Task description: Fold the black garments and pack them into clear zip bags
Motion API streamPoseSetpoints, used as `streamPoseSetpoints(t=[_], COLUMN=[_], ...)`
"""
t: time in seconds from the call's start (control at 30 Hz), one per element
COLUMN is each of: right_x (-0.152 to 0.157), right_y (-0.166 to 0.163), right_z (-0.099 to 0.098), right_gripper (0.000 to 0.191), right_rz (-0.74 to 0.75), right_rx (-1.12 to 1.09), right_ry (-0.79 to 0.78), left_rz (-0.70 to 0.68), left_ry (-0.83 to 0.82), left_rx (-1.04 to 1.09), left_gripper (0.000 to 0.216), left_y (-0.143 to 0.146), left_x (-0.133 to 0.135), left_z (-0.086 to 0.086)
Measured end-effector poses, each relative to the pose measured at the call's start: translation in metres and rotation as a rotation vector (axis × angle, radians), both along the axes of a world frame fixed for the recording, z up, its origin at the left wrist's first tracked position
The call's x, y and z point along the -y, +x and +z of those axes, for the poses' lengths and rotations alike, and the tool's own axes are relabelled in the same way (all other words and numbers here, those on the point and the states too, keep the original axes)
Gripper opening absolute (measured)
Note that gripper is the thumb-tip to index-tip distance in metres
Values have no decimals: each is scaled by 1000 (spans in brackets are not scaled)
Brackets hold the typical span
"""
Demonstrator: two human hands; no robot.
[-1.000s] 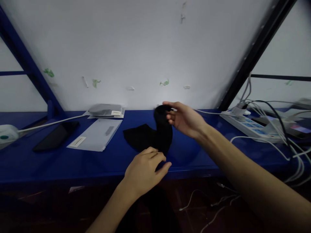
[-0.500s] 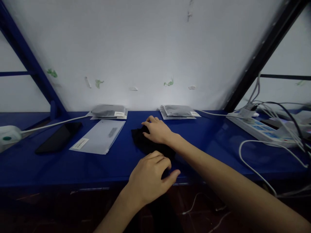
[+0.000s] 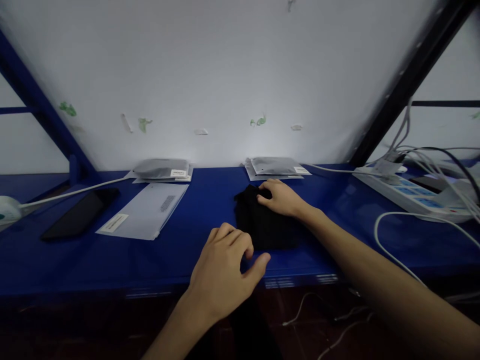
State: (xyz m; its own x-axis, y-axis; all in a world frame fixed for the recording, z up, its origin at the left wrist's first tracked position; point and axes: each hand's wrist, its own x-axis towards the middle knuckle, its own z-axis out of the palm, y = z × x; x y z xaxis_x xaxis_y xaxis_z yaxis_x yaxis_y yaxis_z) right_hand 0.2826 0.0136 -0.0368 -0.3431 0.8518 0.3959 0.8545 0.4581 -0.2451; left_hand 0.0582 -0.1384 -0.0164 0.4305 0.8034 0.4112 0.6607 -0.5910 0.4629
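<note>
Head cam: right hand point(image 3: 279, 196) rested curled on the black cloth point(image 3: 255, 225), right of centre, couldn't tell if gripping; left hand point(image 3: 225, 272) hung loosely open. Looked like straightening; next move probably needed flatter fingers.

It looks to me like a workshop or packing corner: a blue metal workbench point(image 3: 210, 200) runs along a white wall panel point(image 3: 206, 75) spotted with green scraps point(image 3: 68, 108). Labelled, frosted zip bags point(image 3: 146, 210) lie on it, and to the right a multi-socket power strip point(image 3: 408, 192) sprouts tangled cables point(image 3: 407, 120).
</note>
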Motion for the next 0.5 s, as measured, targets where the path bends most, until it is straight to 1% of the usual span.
streamPoseSetpoints(t=[0.1,0.17,0.27,0.37,0.5], right_x=[4,6,7,7,7], right_y=[-1,-2,-1,1,1], right_z=[2,4,7,8,11], right_gripper=[31,31,32,34,35], right_rz=[7,5,-12,-14,0], right_rx=[-64,-117,-164,-170,-132], right_ry=[6,-10,-35,-37,-38], left_rz=[-5,-3,47,156,379], left_ry=[3,25,66,104,143], left_rx=[-5,37,112,71,-129], left_gripper=[21,15,14,18,23], left_y=[-1,-3,-11,-28,-70], left_x=[-1,-3,-7,-19,-47], left_z=[-1,-1,3,12,29])
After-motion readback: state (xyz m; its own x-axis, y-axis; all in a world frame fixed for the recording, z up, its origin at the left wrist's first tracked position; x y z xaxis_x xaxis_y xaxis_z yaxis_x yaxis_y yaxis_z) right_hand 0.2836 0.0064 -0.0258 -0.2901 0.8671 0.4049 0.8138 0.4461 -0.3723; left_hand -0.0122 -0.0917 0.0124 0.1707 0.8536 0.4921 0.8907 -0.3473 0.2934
